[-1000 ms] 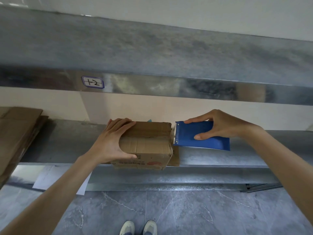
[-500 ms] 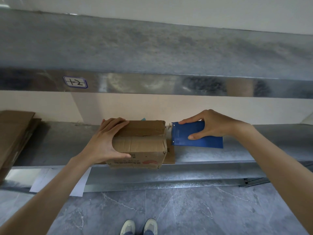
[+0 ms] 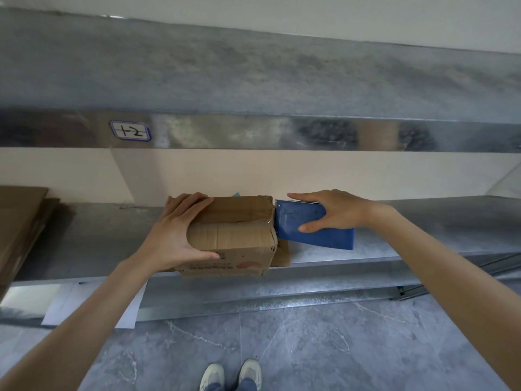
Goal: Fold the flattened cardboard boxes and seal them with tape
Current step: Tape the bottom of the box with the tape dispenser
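Observation:
A small folded cardboard box [image 3: 236,238] sits at the front edge of a metal shelf [image 3: 394,246], its top flaps closed with clear tape along them. My left hand [image 3: 174,230] grips the box's left end, fingers over the top and thumb on the front face. My right hand [image 3: 329,211] holds a blue tape dispenser [image 3: 318,232] between fingers and thumb, its front end pressed against the box's right top edge. One brown flap [image 3: 282,253] sticks out low at the box's right side.
A stack of flattened cardboard boxes [image 3: 19,221] lies on the shelf at far left. An upper metal shelf [image 3: 253,80] with a labelled sticker [image 3: 130,131] overhangs. White paper [image 3: 93,303] lies on a lower level. My shoes [image 3: 231,373] stand on grey floor tiles.
The blue dispenser has moved left and tilted down against the box's right edge. My left hand keeps the same hold on the box.

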A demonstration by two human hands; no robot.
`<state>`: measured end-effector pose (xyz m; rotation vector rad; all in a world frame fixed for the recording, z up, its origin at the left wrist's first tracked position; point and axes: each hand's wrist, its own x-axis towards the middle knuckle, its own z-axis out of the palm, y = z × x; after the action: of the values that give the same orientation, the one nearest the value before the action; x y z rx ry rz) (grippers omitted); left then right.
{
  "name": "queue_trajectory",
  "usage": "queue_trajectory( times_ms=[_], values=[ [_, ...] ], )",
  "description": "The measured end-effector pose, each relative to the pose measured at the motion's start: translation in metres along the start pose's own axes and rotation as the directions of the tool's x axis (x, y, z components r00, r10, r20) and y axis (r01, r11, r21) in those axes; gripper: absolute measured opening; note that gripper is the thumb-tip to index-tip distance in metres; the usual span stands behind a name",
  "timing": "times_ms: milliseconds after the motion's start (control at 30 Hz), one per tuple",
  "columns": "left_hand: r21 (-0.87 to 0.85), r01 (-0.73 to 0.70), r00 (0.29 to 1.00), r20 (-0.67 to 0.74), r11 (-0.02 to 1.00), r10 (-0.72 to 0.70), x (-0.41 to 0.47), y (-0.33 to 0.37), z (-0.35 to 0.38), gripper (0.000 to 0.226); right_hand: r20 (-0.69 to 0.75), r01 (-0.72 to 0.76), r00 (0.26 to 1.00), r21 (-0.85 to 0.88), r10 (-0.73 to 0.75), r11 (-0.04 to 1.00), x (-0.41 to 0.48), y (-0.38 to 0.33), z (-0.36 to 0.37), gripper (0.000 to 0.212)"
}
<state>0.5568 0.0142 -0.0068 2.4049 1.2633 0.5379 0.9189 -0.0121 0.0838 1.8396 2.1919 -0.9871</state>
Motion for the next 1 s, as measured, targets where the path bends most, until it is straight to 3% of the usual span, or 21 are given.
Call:
queue_trajectory(
  times_ms=[400,600,1000],
  values=[
    [0.023,-0.02,1.0,-0.014,1.0,0.02,-0.001,-0.001,0.001,0.116,0.018,-0.002,1.0,0.202,-0.001,0.979,-0.006,0.015,0.011,0.07],
    [0.012,-0.031,0.999,-0.023,0.999,0.031,0.0,-0.002,0.002,0.116,-0.011,-0.017,1.0,0.117,0.019,0.993,0.001,-0.003,0.002,0.061],
    [-0.01,0.008,1.0,-0.002,1.0,-0.008,0.001,0.0,0.001,0.118,-0.204,-0.115,0.978,-0.31,0.053,0.944,0.02,-0.038,0.025,0.059]
  ],
)
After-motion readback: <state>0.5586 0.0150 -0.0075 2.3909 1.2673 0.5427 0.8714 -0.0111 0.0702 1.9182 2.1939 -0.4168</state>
